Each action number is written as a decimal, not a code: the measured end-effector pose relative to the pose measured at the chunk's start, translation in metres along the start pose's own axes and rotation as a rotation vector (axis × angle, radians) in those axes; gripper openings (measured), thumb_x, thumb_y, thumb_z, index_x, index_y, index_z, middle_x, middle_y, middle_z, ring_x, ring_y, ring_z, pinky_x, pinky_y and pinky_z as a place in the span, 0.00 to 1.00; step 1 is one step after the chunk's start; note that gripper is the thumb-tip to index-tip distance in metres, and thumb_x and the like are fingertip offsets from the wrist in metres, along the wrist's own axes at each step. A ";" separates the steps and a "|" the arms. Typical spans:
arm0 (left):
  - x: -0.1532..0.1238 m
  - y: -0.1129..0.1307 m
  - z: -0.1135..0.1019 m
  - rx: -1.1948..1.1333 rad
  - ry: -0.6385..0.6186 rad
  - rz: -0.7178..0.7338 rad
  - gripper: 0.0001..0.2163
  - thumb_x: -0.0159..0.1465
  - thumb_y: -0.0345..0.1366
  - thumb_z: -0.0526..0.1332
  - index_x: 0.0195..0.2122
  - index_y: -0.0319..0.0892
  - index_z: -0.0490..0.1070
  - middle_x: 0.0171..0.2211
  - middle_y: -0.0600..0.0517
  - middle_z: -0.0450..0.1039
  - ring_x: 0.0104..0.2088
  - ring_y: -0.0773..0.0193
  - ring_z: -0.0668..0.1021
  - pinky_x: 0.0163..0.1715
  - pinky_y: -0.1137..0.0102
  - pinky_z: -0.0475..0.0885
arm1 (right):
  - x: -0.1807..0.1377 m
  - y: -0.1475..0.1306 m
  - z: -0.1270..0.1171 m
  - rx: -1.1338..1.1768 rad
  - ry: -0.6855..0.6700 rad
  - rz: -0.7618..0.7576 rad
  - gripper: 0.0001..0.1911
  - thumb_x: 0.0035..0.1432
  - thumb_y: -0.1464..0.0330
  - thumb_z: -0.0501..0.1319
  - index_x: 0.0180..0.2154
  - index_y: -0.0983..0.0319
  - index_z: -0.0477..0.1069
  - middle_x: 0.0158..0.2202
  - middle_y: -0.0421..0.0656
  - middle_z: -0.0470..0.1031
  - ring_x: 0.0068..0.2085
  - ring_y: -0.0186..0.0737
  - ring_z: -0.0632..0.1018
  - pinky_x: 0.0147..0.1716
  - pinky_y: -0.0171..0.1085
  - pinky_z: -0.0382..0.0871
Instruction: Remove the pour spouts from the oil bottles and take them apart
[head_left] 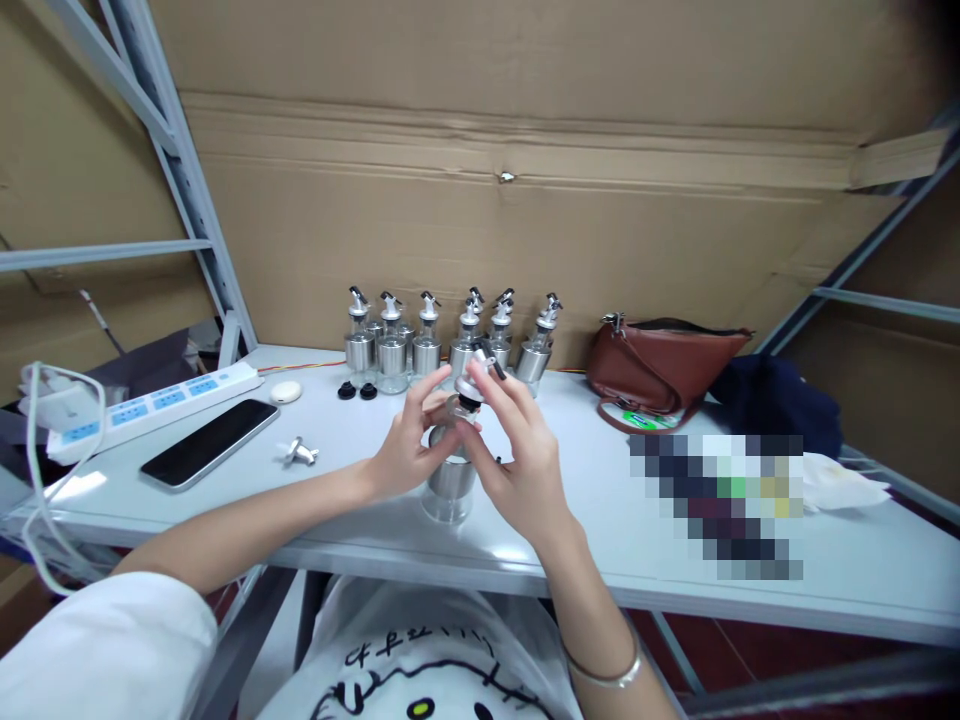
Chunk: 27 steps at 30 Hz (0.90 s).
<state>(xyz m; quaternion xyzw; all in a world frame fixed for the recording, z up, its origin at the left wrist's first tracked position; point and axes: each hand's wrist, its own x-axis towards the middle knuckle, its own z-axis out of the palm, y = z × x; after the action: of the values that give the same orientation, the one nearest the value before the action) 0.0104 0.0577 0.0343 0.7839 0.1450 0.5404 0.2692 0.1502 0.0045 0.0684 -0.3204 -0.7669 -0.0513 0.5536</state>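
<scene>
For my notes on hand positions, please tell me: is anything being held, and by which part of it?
The right hand holds the pourer by its silver top; the left hand holds the bottle at its upper part.

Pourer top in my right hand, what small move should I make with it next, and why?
I'd probably line the pourer top up with the bottle and press it gently down. Your right hand has it at the neck, your left hand is around that neck, and the black stopper shows, so it seems not fully seated.
</scene>
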 end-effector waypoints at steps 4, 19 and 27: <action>0.000 0.002 0.000 -0.015 0.000 -0.077 0.27 0.63 0.44 0.54 0.60 0.52 0.42 0.42 0.47 0.72 0.36 0.63 0.78 0.36 0.66 0.73 | 0.001 0.002 0.001 0.000 0.008 0.022 0.26 0.59 0.72 0.54 0.59 0.54 0.58 0.53 0.46 0.67 0.53 0.41 0.70 0.48 0.41 0.71; 0.003 -0.004 -0.001 -0.143 -0.026 0.166 0.27 0.63 0.32 0.58 0.60 0.56 0.49 0.52 0.47 0.68 0.34 0.69 0.78 0.34 0.71 0.75 | 0.002 0.003 0.002 0.077 -0.028 0.016 0.18 0.57 0.73 0.56 0.49 0.56 0.68 0.51 0.46 0.69 0.51 0.41 0.72 0.48 0.42 0.70; 0.004 -0.001 -0.003 -0.117 -0.022 0.165 0.24 0.61 0.29 0.59 0.56 0.52 0.54 0.44 0.50 0.72 0.33 0.70 0.78 0.33 0.75 0.74 | 0.002 0.005 0.000 0.101 -0.044 0.107 0.17 0.56 0.72 0.58 0.48 0.57 0.68 0.45 0.45 0.72 0.43 0.39 0.75 0.44 0.41 0.71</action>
<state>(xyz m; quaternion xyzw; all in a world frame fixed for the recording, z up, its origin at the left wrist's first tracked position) 0.0095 0.0614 0.0374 0.7820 0.0451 0.5598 0.2704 0.1524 0.0092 0.0682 -0.3337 -0.7622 0.0244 0.5542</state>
